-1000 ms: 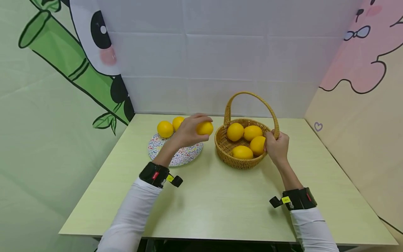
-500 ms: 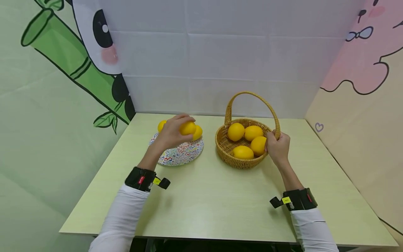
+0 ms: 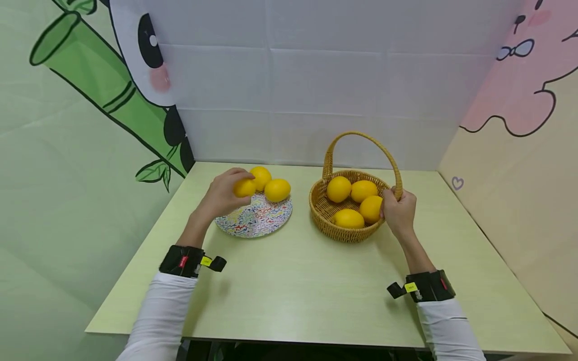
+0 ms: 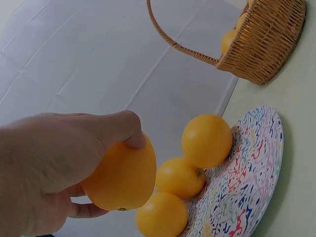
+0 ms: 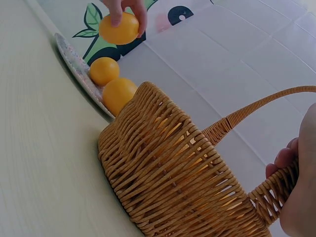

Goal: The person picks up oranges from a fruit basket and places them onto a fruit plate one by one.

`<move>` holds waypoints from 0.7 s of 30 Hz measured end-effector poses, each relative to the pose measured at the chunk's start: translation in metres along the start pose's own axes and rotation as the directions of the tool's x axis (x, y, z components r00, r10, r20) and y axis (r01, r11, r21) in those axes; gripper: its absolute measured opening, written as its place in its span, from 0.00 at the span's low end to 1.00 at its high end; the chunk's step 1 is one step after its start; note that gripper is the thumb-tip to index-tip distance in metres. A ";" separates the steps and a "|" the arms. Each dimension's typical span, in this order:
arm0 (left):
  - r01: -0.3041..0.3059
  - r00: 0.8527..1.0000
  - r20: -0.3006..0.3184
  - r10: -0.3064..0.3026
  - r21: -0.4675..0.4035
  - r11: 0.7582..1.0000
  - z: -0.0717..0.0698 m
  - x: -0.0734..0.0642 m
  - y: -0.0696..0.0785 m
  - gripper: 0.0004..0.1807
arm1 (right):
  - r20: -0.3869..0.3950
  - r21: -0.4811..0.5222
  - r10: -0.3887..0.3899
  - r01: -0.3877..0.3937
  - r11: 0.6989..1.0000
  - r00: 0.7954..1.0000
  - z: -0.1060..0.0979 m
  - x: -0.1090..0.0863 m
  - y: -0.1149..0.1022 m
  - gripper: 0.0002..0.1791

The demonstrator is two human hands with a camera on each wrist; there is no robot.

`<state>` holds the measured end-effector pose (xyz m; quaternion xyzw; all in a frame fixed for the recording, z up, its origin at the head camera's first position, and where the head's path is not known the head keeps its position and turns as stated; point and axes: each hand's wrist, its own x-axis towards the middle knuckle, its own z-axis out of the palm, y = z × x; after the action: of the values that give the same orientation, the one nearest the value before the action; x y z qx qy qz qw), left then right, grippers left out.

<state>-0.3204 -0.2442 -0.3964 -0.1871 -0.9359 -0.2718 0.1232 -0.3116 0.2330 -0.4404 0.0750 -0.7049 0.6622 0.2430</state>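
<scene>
In the head view my left hand (image 3: 224, 193) grips an orange (image 3: 244, 187) over the left edge of a speckled plate (image 3: 257, 220). The left wrist view has the thumb on this orange (image 4: 123, 177), with three more on the plate, among them an orange (image 4: 206, 141) nearest the basket. Two of those show in the head view, a farther orange (image 3: 260, 178) and a right one (image 3: 277, 190); the third is hidden behind the hand. My right hand (image 3: 398, 210) holds the handle of a wicker basket (image 3: 329, 229) at its right base. Several oranges, including one (image 3: 338, 189), lie inside.
Plate and basket stand apart on a pale table (image 3: 293, 291), the basket to the right. A light backdrop (image 3: 289, 100) rises behind the table's far edge. The basket's arched handle (image 3: 356, 133) stands up high.
My left hand has moved left with the orange, from beside the plate's right rim to its left side. The two oranges on the right of the plate have come into view. My right hand stays on the basket handle.
</scene>
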 end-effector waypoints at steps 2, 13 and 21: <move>0.011 1.000 0.004 -0.011 0.014 1.000 -0.003 -0.002 -0.007 0.31 | -0.002 -0.003 0.000 0.000 1.000 1.000 0.000 -0.001 -0.001 0.25; 0.073 0.995 0.064 -0.075 0.034 0.997 -0.007 -0.012 -0.033 0.32 | -0.010 -0.002 -0.007 0.007 1.000 1.000 0.001 -0.003 -0.004 0.26; 0.096 0.989 0.102 -0.105 0.088 0.991 -0.001 -0.015 -0.041 0.31 | -0.004 -0.008 -0.007 0.007 1.000 1.000 -0.001 -0.004 -0.006 0.26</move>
<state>-0.3236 -0.2810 -0.4199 -0.1486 -0.9599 -0.2281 0.0669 -0.3051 0.2322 -0.4370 0.0752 -0.7068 0.6587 0.2468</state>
